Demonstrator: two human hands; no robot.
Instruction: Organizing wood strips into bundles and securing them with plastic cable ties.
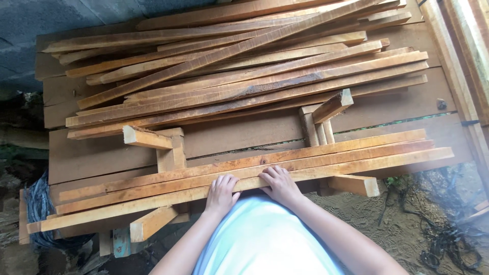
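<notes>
1. The left hand (pixel 221 193) and right hand (pixel 279 184) lie flat, fingers spread, on the nearest wooden strip (pixel 153 199).
2. Two more strips lie just behind.
3. Farther back, a loose pile of strips (pixel 239 71) covers the plank surface (pixel 102 155).

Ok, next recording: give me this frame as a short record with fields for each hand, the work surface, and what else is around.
left hand: flat, palm down, on the near edge of three long wooden slats laid side by side
right hand: also flat on those slats, close beside the left
grip: neither hand closed around anything
supports: slats rest on short wooden blocks
surface: rough plank table
behind: loose pile of wooden strips
ground: sandy dirt, lower right
</notes>
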